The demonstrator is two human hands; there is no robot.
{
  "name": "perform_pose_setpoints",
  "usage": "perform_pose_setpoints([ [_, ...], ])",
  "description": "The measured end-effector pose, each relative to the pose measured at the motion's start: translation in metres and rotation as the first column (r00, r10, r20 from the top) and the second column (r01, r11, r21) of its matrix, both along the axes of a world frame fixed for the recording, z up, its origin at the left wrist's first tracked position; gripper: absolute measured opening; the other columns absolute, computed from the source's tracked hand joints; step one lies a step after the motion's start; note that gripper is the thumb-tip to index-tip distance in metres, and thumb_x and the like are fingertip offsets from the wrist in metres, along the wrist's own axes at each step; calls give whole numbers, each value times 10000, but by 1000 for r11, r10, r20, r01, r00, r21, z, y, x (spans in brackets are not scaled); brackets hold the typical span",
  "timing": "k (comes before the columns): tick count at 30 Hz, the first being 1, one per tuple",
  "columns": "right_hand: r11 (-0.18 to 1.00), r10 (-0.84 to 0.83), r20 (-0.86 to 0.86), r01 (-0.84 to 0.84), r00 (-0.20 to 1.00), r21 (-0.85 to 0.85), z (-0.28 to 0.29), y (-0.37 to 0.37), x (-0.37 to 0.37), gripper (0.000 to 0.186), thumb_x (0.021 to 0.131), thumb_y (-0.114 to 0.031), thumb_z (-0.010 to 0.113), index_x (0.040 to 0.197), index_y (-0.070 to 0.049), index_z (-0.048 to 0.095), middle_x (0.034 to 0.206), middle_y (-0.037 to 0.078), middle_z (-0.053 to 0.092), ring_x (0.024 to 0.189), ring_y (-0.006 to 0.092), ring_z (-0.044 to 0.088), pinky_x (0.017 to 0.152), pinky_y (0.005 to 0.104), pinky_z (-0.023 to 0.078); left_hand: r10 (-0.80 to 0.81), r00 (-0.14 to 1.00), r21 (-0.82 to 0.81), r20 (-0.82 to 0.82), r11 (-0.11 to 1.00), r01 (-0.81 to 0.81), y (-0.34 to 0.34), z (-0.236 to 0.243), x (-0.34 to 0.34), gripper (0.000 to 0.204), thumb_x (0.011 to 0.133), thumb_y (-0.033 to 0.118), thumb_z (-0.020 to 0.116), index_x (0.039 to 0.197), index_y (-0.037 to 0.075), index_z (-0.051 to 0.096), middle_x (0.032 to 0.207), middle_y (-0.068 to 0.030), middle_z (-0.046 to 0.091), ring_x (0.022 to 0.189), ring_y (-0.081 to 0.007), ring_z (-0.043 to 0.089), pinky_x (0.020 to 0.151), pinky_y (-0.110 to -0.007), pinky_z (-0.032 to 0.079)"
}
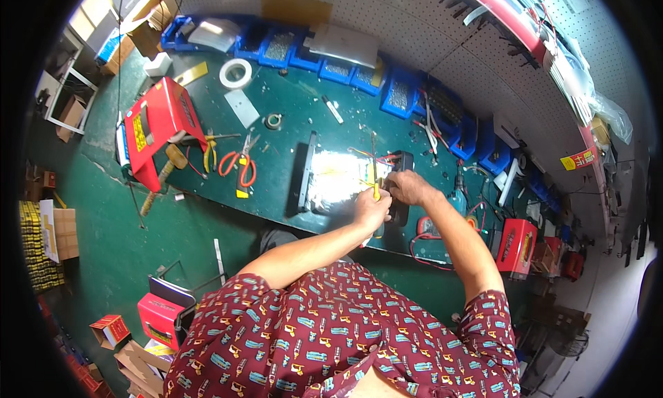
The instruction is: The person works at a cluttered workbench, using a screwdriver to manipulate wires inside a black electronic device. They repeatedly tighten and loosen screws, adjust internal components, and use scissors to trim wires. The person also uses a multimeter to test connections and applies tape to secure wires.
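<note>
L hand [373, 208]: gripping yellow-handled tool [376, 190], thin shaft [374, 153] pointing away. R hand [410, 189]: touching black end panel [401, 162], exact grip unclear. Hands sitting close tog. Opened device [338, 180], interior glaring, lying just L of & beyond L hand. Orange-handled scissors [249, 171] lying farther L.

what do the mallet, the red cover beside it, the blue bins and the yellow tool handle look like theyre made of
Mallet: probably wood, matt, from its tan-brown colour.
Red cover: likely painted sheet metal, with thin, crisply bent sides; plastic is possible.
Blue bins: probably moulded plastic, smooth, evenly coloured.
Yellow tool handle in the left hand: perhaps plastic; finish too small to tell.
</note>
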State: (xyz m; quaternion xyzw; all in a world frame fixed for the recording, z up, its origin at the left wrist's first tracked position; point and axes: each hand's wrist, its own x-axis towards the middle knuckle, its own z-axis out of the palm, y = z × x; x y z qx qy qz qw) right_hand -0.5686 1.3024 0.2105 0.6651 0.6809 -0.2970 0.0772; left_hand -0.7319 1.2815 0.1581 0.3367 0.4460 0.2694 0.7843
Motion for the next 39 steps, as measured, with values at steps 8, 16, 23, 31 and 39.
perform_pose_setpoints([
  [8, 486, -442, -602, 742, 665, 462, -24, -52, -56, 181, 870, -79, 614, 1011, 22, 667, 834, 163, 696, 728, 250, 682, 687, 368, 533, 255, 932, 638, -256, 770, -35, 160, 10, -131, 176, 863, 117, 702, 986, 1, 652, 774, -32, 637, 615, -78, 569, 520, -252, 485],
  [16, 278, -454, -878, 960, 152, 22, -36, -40, -144, 157, 887, -67, 646, 1004, 33, 680, 776, 11, 632, 673, 66, 550, 624, 238, 474, 181, 792, 652, -583, 685, 324, 281, -81, -132, 325, 822, 202, 719, 1099, 39, 670, 938, -195, 708, 878, -314, 689, 800, -404, 528],
  [23, 146, -478, -794, 857, -376, -493, -3, 30, -171, 310, 990, -225, 600, 1202, 2, 591, 948, 67, 682, 659, 102, 594, 537, 241, 478, -374, 705, 531, -603, 471, 704, 245, 7, -124, 355, 885, 185, 646, 1186, 5, 597, 951, -243, 693, 898, -374, 689, 798, -419, 542],
  [31, -35, -332, -730, 781, -597, -623, -44, 59, -139, 128, 1013, -160, 554, 1001, -47, 614, 893, 75, 687, 656, 101, 574, 555, 242, 481, -681, 439, 527, -586, 90, 845, 222, 53, -109, 572, 834, 159, 626, 1347, -10, 436, 1005, -287, 672, 962, -432, 663, 863, -501, 531],
  [39, -235, -291, -627, 689, -723, -685, -75, 41, -107, 193, 1025, -133, 519, 962, 3, 640, 882, 95, 697, 603, 109, 541, 501, 238, 452, -656, 414, 447, -631, 129, 885, 216, 26, -87, 453, 866, 254, 638, 1241, 6, 584, 1080, -256, 664, 1045, -409, 641, 913, -505, 503],
])
